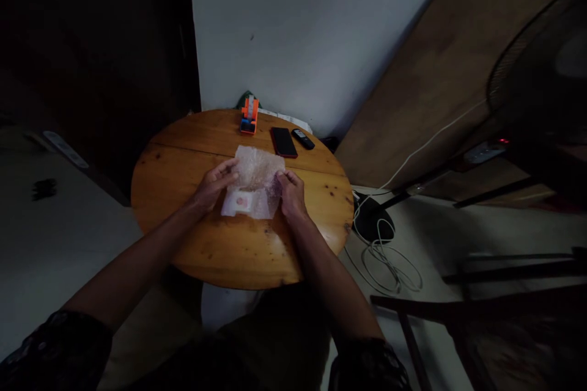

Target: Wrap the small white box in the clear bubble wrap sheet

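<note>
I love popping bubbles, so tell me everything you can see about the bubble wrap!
The bubble wrap looks like see-through, bumpy, crinkled plastic. It's spread over the wooden table, left hand at its left edge, right hand pinching its right. A small white item with a reddish mark shows at its near left; whether it's covered, I can't tell.

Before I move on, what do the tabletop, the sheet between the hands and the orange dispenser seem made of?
Tabletop: wood, probably varnished; grain, knots and sheen show.
Sheet: translucent plastic bubble wrap, judging by its pebbled glints.
Orange dispenser: likely plastic, from its even, bright color.
</note>
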Demonstrator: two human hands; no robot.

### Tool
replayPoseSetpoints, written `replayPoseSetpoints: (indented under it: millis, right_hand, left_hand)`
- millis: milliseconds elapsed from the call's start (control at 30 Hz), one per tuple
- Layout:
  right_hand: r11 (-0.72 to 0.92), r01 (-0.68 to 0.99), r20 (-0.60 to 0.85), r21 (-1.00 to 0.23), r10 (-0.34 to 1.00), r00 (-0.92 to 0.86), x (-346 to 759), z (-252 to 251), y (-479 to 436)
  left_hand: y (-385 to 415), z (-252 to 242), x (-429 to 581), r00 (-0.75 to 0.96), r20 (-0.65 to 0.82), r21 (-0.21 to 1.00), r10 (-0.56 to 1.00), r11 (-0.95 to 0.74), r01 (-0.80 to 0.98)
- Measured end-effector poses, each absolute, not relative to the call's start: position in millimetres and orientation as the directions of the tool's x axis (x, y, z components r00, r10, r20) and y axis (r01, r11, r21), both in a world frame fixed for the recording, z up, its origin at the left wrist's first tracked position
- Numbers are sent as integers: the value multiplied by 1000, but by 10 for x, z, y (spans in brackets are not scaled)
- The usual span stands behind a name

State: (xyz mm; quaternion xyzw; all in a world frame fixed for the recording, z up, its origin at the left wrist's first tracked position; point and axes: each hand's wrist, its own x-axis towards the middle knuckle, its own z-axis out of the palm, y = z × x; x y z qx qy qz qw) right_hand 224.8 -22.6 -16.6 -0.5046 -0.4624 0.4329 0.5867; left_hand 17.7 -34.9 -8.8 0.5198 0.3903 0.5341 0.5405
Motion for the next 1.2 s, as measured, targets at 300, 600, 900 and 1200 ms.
replayPoseSetpoints:
  millis: [300,600,900,1200]
  right_hand:
    - [116,-21,111,-993,980,166,2223,-174,-231]
    - [181,37,184,-983,942,282,2330,-212,-144]
    - [161,129,187,-979,954,233,2424,-361,-21]
    - [195,323,270,-926,941,206,2440,-439,10]
  left_hand:
    - [-352,-168,164,-35,203,911,979,-175,375]
    - [-221,-147,8,-353,17,1000,935,-17,1]
    - [-178,-165,-22,-422,184,962,888,-75,261]
    - [-279,-167,-93,51,232,893,971,-233,386]
